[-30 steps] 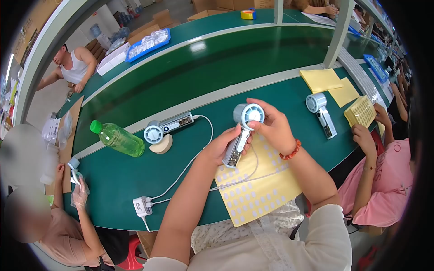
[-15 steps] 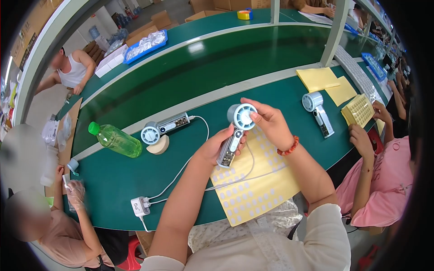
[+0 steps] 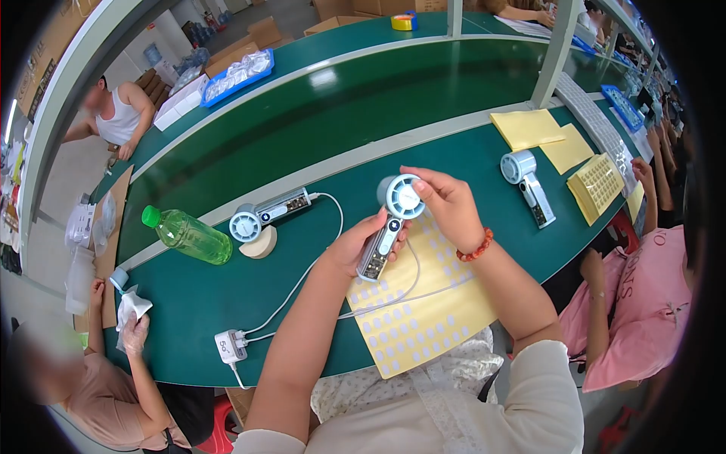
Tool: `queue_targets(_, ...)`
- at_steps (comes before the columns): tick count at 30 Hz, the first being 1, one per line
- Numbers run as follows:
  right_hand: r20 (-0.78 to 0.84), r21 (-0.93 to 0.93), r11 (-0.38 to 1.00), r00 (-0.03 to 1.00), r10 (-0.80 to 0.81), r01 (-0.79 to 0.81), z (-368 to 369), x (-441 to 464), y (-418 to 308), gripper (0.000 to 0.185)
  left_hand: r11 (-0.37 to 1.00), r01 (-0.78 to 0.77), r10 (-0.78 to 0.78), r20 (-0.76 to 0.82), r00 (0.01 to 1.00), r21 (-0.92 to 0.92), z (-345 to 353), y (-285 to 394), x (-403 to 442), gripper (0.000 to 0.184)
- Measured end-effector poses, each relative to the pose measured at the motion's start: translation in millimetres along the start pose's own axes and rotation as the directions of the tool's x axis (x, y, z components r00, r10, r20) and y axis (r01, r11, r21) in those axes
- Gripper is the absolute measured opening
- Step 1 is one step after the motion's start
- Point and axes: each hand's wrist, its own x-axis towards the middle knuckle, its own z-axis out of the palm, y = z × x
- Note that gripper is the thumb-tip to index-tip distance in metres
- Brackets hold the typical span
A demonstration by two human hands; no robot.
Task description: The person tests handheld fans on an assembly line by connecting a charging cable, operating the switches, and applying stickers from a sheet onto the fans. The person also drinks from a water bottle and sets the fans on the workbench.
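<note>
Holding a light-blue plastic handheld fan (image 3: 403, 199) with a round slotted head, tilted over the near middle of a dark green tabletop (image 3: 185, 303), handle pointing near and left. Curling the left hand (image 3: 350, 247) around the handle, thumb by the neck. Pinching the round head between thumb and fingers of the right hand (image 3: 454, 210), with a red-orange beaded bracelet (image 3: 475, 247) at the wrist. Having underneath a yellow paper sheet (image 3: 435, 333) with rows of pale oval stickers, crossed by a thin white cable (image 3: 378, 307). Having to the left a white boxy charger (image 3: 230, 346), a second light-blue fan (image 3: 245, 226) beside a cream round disc (image 3: 261, 243), and a green plastic bottle (image 3: 193, 238) farther left. Having to the right a third light-blue fan (image 3: 537, 203), lying near loose yellow sheets (image 3: 525, 129).
</note>
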Motion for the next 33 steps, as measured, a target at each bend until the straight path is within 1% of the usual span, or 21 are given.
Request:
queue_targets(4,0.035,0.053,0.999,0.999,0.000,-0.002,1,0,-1,0.031,1.000,-0.010,0.010,-0.011,1.000,0.011,-1,0,0,0.045)
queue_targets(9,0.064,0.068,0.998,0.998,-0.001,-0.003,1,0,-2,0.032,0.999,-0.039,0.039,-0.015,0.999,0.032,2,0,-1,0.044)
queue_targets(16,0.080,0.057,0.998,0.997,-0.001,-0.004,1,-1,-7,0.033,0.996,-0.068,0.069,-0.011,0.998,0.060,5,0,-1,0.043)
queue_targets(19,0.080,0.046,0.999,0.996,-0.030,0.027,2,0,-2,0.033,0.994,-0.073,0.075,-0.028,0.997,0.078,5,0,-1,0.043)
queue_targets(22,0.073,0.086,0.996,0.997,-0.025,0.019,4,0,0,0.032,0.994,-0.076,0.079,-0.038,0.996,0.079,5,0,-2,0.043)
queue_targets(25,0.070,0.064,0.997,0.997,-0.045,0.041,3,0,3,0.033,0.995,-0.075,0.078,-0.034,0.996,0.073,3,0,-2,0.043)
queue_targets(31,0.085,0.040,0.999,0.996,-0.026,0.022,1,0,0,0.036,0.995,-0.075,0.077,-0.033,0.996,0.060,3,0,0,0.045)
queue_targets(33,-0.027,0.108,0.991,0.997,-0.075,0.078,7,1,5,0.034,0.994,-0.100,0.100,-0.008,0.995,0.047,0,0,1,0.044)
